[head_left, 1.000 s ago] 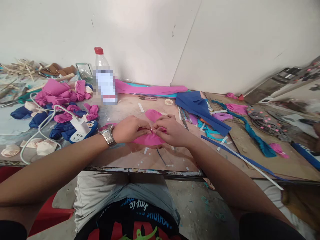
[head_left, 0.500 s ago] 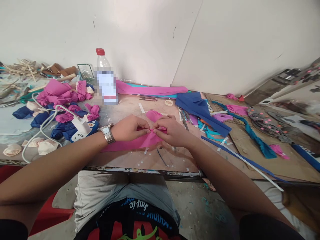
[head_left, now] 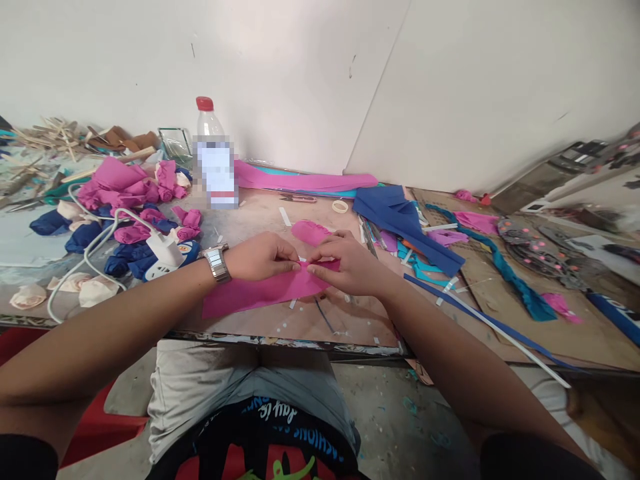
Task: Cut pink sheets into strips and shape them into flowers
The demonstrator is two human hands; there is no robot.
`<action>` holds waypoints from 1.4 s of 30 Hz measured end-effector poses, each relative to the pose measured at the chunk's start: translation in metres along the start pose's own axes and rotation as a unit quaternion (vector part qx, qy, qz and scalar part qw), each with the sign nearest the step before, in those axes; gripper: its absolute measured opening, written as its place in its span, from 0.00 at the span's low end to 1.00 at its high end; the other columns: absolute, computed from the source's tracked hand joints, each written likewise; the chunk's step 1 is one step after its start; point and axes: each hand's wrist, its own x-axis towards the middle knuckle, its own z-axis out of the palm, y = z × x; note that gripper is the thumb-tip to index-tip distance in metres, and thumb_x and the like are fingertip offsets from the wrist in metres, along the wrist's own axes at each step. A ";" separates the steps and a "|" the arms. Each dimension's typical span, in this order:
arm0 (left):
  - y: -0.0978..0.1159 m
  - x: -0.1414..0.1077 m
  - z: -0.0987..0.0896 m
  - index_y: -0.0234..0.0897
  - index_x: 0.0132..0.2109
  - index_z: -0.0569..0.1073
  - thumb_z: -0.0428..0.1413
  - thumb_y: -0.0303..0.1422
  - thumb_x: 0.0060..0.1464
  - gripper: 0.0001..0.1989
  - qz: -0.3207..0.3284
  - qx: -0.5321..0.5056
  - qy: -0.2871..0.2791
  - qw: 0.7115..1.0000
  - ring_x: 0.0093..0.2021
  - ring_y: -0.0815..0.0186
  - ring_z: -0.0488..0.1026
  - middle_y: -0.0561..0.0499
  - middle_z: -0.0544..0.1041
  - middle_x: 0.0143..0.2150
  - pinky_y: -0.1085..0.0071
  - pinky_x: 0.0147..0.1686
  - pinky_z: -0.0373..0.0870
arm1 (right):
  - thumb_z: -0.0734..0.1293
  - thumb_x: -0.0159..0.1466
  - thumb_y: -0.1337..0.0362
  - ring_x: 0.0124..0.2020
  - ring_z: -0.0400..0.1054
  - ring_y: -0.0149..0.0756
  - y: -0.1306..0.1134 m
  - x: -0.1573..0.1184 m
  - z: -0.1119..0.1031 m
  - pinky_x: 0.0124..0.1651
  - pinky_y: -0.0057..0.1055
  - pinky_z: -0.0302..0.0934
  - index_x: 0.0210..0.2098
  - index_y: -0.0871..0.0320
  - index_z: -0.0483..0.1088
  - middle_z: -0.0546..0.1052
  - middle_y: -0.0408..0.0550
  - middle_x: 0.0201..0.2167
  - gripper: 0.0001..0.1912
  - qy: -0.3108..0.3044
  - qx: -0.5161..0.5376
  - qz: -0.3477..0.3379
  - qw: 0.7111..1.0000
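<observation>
One pink strip (head_left: 265, 293) has swung out toward the near edge of the tabletop (head_left: 360, 317) since a second ago. The left hand (head_left: 255, 257) and right hand (head_left: 345, 267) both pinch it in narrowed fingers, probably at a gathered fold. Beyond sit one tape ring (head_left: 341, 211), one pair of snips (head_left: 303, 199) and one bottle (head_left: 207, 125).

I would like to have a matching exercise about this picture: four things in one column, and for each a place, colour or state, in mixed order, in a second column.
Things:
1. Front pink strip
2. Wristwatch
3. Bottle
4. Pale ring

Descriptions:
A. standing, with a red cap
B. silver-coloured, worn beside the left hand
C. lying near the dark blue sheet
D. pinched by the left hand and right hand

Pairs: 1-D, 2-B, 3-A, 4-C
</observation>
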 end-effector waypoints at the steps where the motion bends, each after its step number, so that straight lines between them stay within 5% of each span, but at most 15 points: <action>1: 0.001 0.000 0.000 0.33 0.30 0.75 0.53 0.39 0.62 0.17 -0.004 -0.005 -0.001 1.000 0.24 0.73 0.56 0.57 0.63 0.22 0.74 0.27 0.52 | 0.69 0.66 0.60 0.38 0.75 0.36 0.000 0.000 0.001 0.58 0.41 0.50 0.38 0.55 0.79 0.83 0.43 0.34 0.07 0.000 0.004 -0.005 1.000; 7: 0.001 0.000 0.001 0.32 0.33 0.77 0.54 0.40 0.61 0.16 -0.009 -0.036 -0.007 0.999 0.24 0.73 0.54 0.57 0.61 0.21 0.74 0.26 0.50 | 0.68 0.68 0.62 0.29 0.73 0.32 0.003 0.002 0.010 0.49 0.36 0.58 0.39 0.53 0.81 0.84 0.41 0.31 0.08 0.048 -0.010 -0.032 0.998; 13: 0.000 0.002 -0.002 0.34 0.41 0.80 0.54 0.34 0.60 0.11 0.033 -0.110 -0.012 0.993 0.31 0.71 0.65 0.54 0.75 0.32 0.75 0.32 0.61 | 0.68 0.68 0.63 0.31 0.74 0.34 0.005 0.001 0.013 0.51 0.37 0.60 0.39 0.53 0.80 0.84 0.43 0.30 0.07 0.108 -0.043 -0.069 0.991; 27: -0.002 0.002 -0.002 0.32 0.44 0.81 0.53 0.39 0.63 0.16 -0.004 -0.143 -0.005 0.990 0.31 0.69 0.67 0.51 0.79 0.34 0.74 0.33 0.63 | 0.67 0.69 0.59 0.35 0.75 0.38 0.000 -0.001 0.010 0.55 0.41 0.58 0.42 0.52 0.80 0.83 0.46 0.33 0.09 0.085 -0.058 -0.061 0.993; 42: 0.011 -0.005 0.005 0.36 0.39 0.78 0.52 0.35 0.65 0.11 0.050 0.108 0.105 0.987 0.27 0.70 0.67 0.53 0.78 0.30 0.72 0.31 0.56 | 0.67 0.67 0.61 0.41 0.74 0.41 0.000 0.003 0.013 0.53 0.39 0.57 0.36 0.55 0.74 0.82 0.46 0.36 0.06 0.075 -0.008 0.007 0.997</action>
